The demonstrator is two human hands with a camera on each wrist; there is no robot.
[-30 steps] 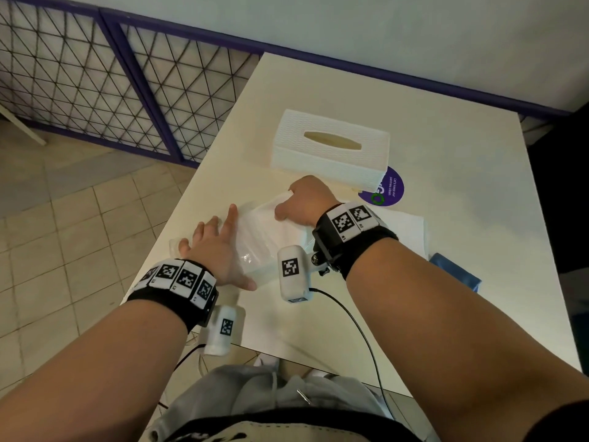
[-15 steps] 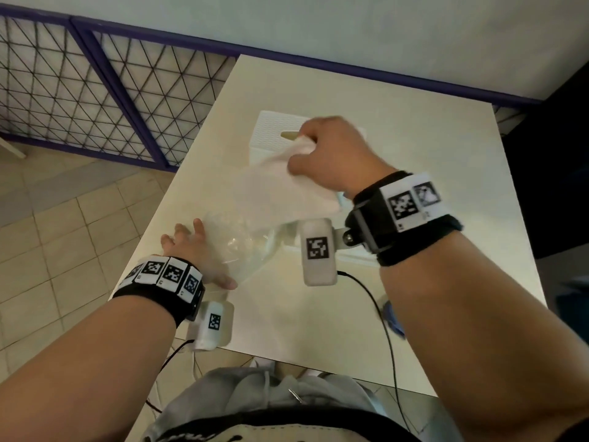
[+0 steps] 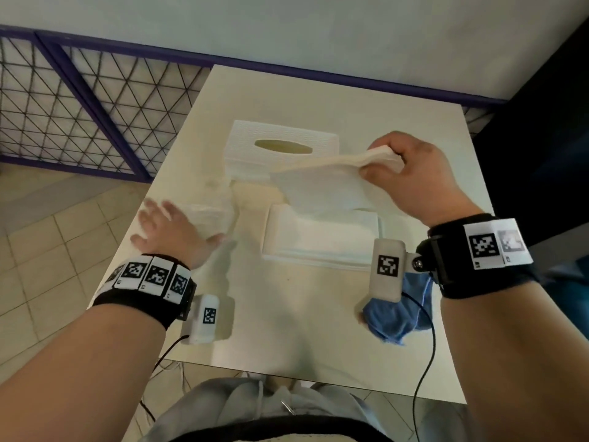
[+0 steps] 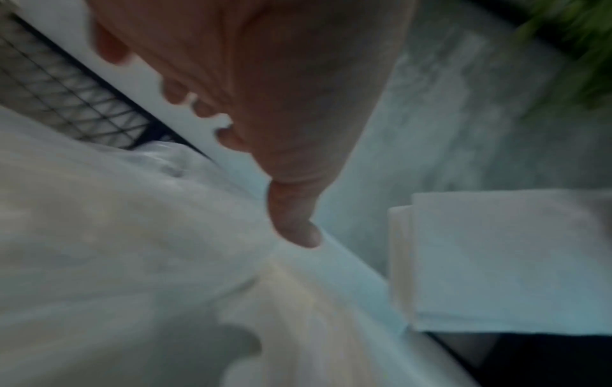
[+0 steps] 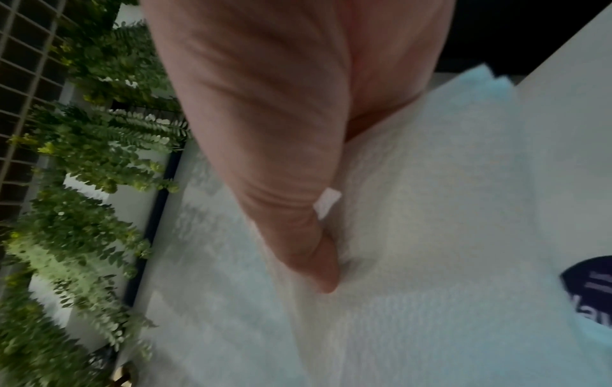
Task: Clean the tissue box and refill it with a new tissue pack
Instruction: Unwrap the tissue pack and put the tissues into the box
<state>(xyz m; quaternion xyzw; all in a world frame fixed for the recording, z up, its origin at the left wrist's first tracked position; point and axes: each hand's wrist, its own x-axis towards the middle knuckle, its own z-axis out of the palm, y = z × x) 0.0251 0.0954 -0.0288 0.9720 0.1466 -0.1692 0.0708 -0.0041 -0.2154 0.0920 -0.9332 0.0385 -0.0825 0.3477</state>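
Observation:
The white tissue box cover (image 3: pixel 280 145) with its oval slot stands at the table's far middle. My right hand (image 3: pixel 382 164) holds a stack of white tissues (image 3: pixel 328 180) in the air just right of the box, thumb (image 5: pixel 314 261) pressed on the tissues (image 5: pixel 430 235). The stack droops toward a flat white pile (image 3: pixel 322 240) on the table below it. My left hand (image 3: pixel 169 228) lies with spread fingers on the empty clear plastic wrapper (image 3: pixel 207 212) at the table's left edge. In the blurred left wrist view, its thumb (image 4: pixel 294 222) touches the wrapper (image 4: pixel 99 235).
A crumpled blue cloth (image 3: pixel 395 314) lies near the front right of the cream table (image 3: pixel 287 330), under my right wrist camera. A purple sticker (image 5: pixel 593 282) shows on the table. A purple-framed mesh fence (image 3: pixel 95 106) runs along the left; the floor drops off beside my left hand.
My right hand pulled the tissue stack out of the clear wrapper and carried it up and to the right. My left hand kept the wrapper down on the table.

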